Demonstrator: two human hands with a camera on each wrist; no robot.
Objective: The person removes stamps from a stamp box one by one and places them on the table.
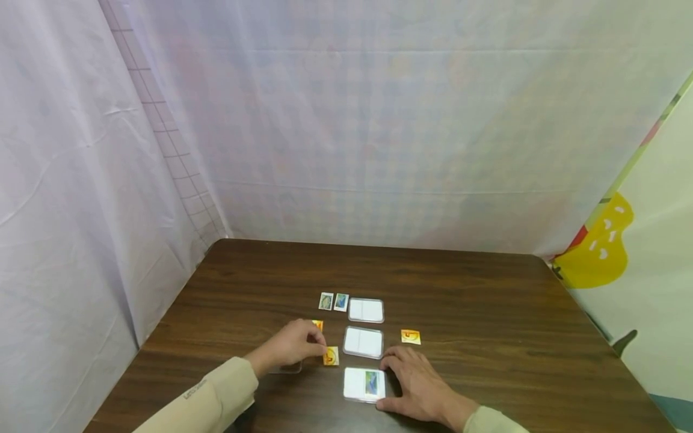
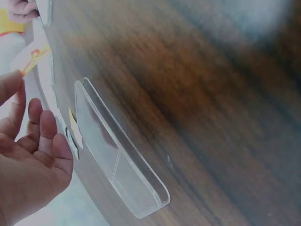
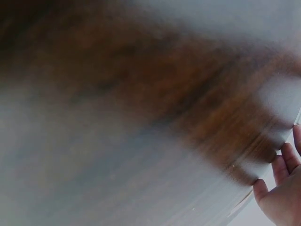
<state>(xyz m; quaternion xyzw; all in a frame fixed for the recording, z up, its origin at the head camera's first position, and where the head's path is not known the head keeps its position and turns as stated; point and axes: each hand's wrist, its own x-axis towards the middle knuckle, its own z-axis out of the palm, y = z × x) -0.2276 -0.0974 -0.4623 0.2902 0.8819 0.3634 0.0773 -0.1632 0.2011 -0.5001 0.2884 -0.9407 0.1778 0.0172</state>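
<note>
Between thumb and index finger, my left hand (image 1: 295, 344) pinches a yellow-orange stamp (image 1: 331, 356) by its left edge, just above the table. The left wrist view shows that stamp (image 2: 37, 57) tilted, the other fingers loosely bent. Another yellow-orange stamp (image 1: 317, 325) is partly hidden behind this hand. My right hand (image 1: 417, 382) rests on the table, its thumb and index fingertip at the right edge of the nearest white-backed clear case (image 1: 354, 385). A blue-green stamp (image 1: 371, 383) lies on the right half of that case. Fingertips of the right hand (image 3: 282, 193) touch the tabletop.
Two more white-backed cases, the middle one (image 1: 363, 341) and the far one (image 1: 366, 310), line up beyond. Two picture stamps (image 1: 332, 302) lie left of the far case, a yellow stamp (image 1: 410, 337) to the right. A transparent case (image 2: 122, 150) lies below the left wrist.
</note>
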